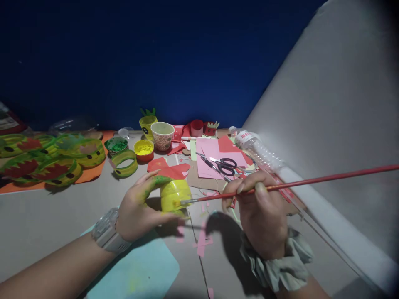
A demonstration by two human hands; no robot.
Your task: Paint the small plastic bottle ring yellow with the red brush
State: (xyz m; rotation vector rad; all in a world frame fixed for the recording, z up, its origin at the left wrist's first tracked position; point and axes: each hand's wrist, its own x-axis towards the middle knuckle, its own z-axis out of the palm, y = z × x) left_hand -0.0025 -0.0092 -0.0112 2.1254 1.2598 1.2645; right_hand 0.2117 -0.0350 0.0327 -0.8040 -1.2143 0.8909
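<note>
My left hand [141, 205], its thumb and fingers smeared with green and yellow paint, grips a yellow-painted cup [176, 193] lying on its side. In my right hand [260, 207] is a long red paintbrush [299, 183], pinched near its metal end. The brush tip touches the yellow side of the cup. Just beyond my left hand stand a red tub of yellow paint [144, 150] and a cup of green paint [116, 146]. A green and yellow ring [124, 163] lies beside them.
Painted rings [62, 172] lie on orange paper at the left. A patterned paper cup [162, 136] stands at the back. Scissors [225, 165] rest on pink paper [204, 164]. A plastic bottle [258, 148] lies along the right side. A light blue sheet [140, 265] is in front.
</note>
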